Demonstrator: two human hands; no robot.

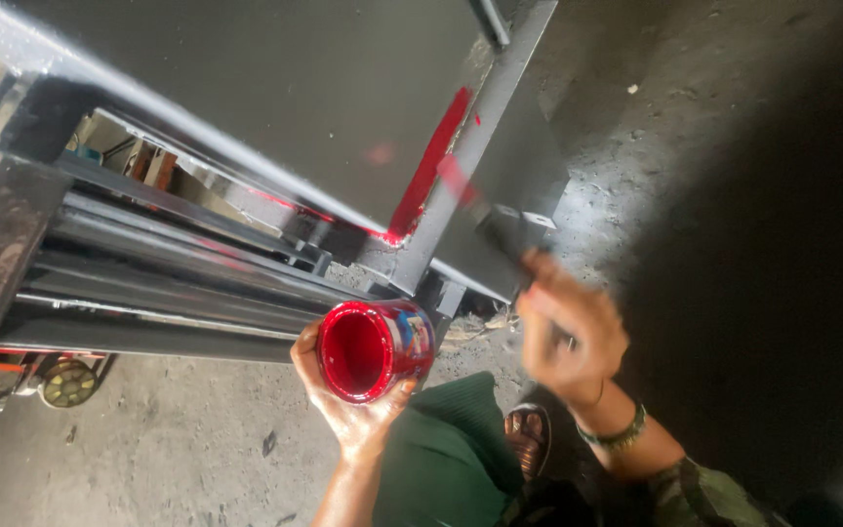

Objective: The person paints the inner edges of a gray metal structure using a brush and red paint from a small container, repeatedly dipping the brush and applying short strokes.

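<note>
My left hand (348,410) grips a small open tin of red paint (375,348), tilted so its wet red inside faces me. My right hand (568,327), blurred by motion, holds a paintbrush (485,210) whose red-tipped bristles reach up beside a fresh red stripe (428,168) on the dark grey metal panel (285,88). The stripe runs along the panel's edge down to a corner. A beaded bracelet sits on my right wrist.
Black steel bars and tubes (168,283) of the frame run leftwards below the panel. A small wheel (68,383) lies at the lower left. My green trouser leg (446,459) and sandalled foot (529,439) rest on the rough concrete floor (714,146).
</note>
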